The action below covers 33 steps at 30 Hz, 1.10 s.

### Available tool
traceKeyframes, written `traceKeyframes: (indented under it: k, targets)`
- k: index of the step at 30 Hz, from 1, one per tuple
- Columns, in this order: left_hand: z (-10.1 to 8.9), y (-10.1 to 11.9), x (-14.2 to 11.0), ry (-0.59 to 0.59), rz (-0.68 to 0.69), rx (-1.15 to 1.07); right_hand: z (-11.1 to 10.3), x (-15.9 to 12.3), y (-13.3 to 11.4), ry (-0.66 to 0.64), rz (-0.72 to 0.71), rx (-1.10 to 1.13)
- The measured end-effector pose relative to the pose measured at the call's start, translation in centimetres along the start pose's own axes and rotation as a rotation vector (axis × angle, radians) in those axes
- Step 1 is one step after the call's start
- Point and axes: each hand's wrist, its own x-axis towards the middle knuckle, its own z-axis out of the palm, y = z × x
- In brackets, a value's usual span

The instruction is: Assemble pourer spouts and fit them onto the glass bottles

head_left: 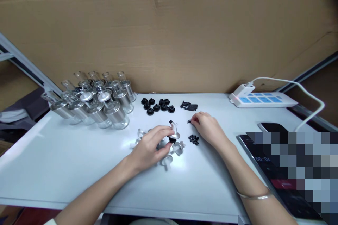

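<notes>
While a silver spout (pixel 174 136) is gripped, a small dark piece (pixel 189 122) is pinched

Above the middle of a white table (pixel 52 161), the spout is held by the left hand (pixel 151 145), its disc and the black stopper (pixel 172 140) beneath being clasped between thumb and fingers. The narrow end is fitted with a black tip (pixel 171 122) and is pointed upward, slightly tilted. By the right hand (pixel 207 127), the dark piece is grasped at the fingertips; its exact form cannot be made out. Loose spouts (pixel 167 161) are partly covered by the left hand. Near the right hand, small black rings (pixel 194 139) are clustered, and black rods (pixel 190 106) are piled farther back. More stoppers (pixel 156 107) are gathered beyond the left hand. At the left, glass bottles (pixel 115 112) with metal bands are grouped; 2 in front are topped by silver spouts. At the right, a white charger (pixel 244 90) is plugged into a power strip (pixel 265 100), and 2 dark-screened devices (pixel 274 172) are laid nearby.
</notes>
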Motion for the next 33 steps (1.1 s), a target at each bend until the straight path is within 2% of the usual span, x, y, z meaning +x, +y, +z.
traceKeyframes:
  k: [4,9,11,15,19,24,28,33]
  targets:
    - [0.0,0.0,0.0,-0.025,-0.002,0.020,0.1,0.0,-0.4,-0.024,-0.024,0.055]
    - [-0.2,0.1,-0.1,-0.095,-0.018,0.021,-0.8,-0.6,-1.4,0.014,-0.025,0.139]
    - [-0.2,0.2,-0.1,-0.116,-0.030,0.014,-1.4,-1.0,-2.0,0.063,-0.039,0.351]
    - [-0.3,0.4,-0.1,-0.170,-0.056,0.001,-2.3,-1.8,-3.5,0.110,-0.059,0.949]
    - [-0.2,0.4,-0.2,-0.249,-0.047,0.034,-2.3,-2.5,-4.9,0.095,0.025,1.261]
    - [-0.1,0.2,-0.1,-0.276,0.009,0.136,-2.2,-3.0,-6.0,0.076,0.020,1.284]
    - [-0.1,0.1,0.1,-0.249,0.050,0.167,-2.4,-3.4,-6.3,0.150,-0.048,1.218]
    - [0.1,-0.2,0.0,-0.230,0.086,0.224,-2.3,-3.4,-6.4,0.162,-0.022,1.206]
